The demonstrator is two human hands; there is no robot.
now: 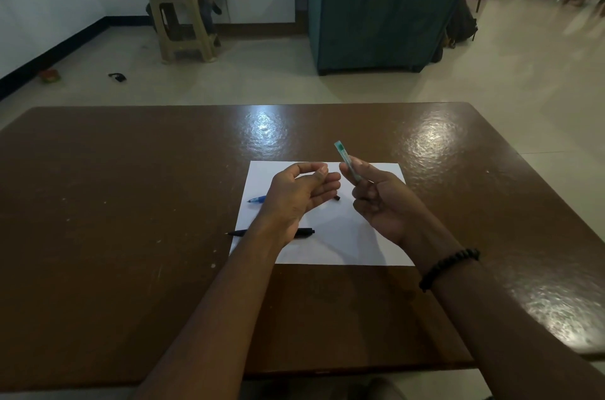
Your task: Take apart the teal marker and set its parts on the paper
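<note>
My right hand pinches a thin green pen and holds it tilted up above a white sheet of paper. Just to its left hovers my left hand, its fingers loosely curled and holding nothing. Under the left hand a blue pen lies on the sheet, mostly hidden. A black pen lies across the sheet's left edge, partly behind my left wrist. A small dark piece shows on the paper between my hands. A black bead bracelet sits on my right wrist.
The brown table carries the sheet near its middle. Beyond it are a tiled floor, a plastic stool with a seated person, a teal armchair and small items on the floor at left.
</note>
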